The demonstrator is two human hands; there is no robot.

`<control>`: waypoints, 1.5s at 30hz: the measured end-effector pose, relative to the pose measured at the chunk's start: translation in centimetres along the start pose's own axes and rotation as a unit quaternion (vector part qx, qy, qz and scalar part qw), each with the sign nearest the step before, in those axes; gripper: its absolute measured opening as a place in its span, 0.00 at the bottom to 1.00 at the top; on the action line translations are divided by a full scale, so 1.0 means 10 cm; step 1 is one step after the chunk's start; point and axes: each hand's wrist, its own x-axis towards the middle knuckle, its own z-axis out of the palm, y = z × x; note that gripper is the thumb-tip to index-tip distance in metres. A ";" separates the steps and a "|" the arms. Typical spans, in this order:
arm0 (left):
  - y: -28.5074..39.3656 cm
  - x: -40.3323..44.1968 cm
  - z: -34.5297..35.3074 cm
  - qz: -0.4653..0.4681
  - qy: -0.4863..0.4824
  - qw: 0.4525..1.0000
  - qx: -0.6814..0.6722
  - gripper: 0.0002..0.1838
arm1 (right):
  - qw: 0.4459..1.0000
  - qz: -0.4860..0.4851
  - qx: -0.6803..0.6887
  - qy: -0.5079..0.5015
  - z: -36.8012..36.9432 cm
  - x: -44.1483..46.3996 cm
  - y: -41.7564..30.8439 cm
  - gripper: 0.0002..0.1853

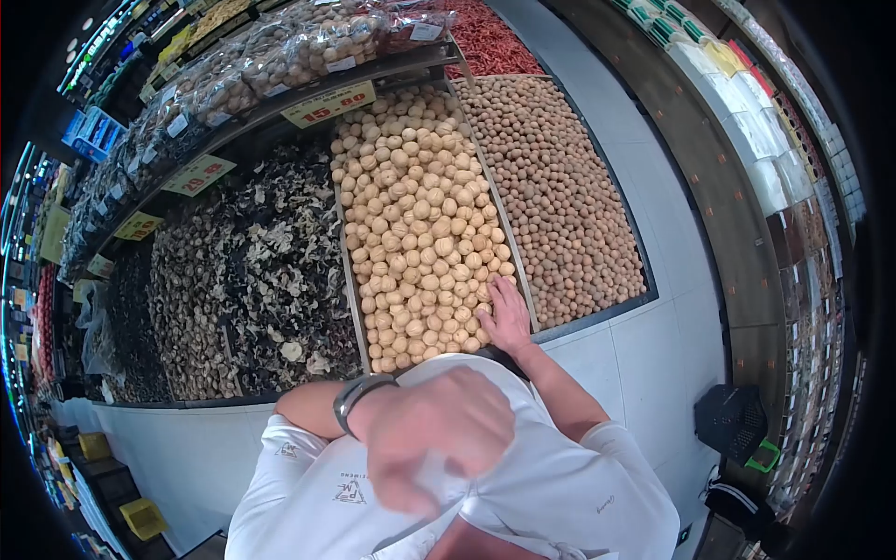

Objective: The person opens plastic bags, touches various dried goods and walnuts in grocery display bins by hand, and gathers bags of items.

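Pale, round walnuts (425,224) in their shells fill a long bin in front of me. My right hand (507,317) lies on the walnuts at the bin's near right corner, fingers stretched out and thumb apart, with nothing seen in its grip. Close to the camera, in front of my white shirt, is my left hand (439,434). It is bent at the wrist and smeared by motion, so its fingers cannot be read. A dark wristband (353,403) circles that wrist.
Smaller brown nuts or dried fruits (560,201) fill the bin to the right, with dried red chillies (490,37) beyond. Dark dried fungus (280,261) lies to the left. Bagged goods (280,61) sit on a shelf above a price sign (329,105). Grey floor tiles (644,196) run alongside.
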 end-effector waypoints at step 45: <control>-0.43 -3.57 1.02 -0.440 0.506 0.729 0.135 0.20 | 0.988 -0.073 0.096 -0.096 0.49 -0.86 -1.38 0.25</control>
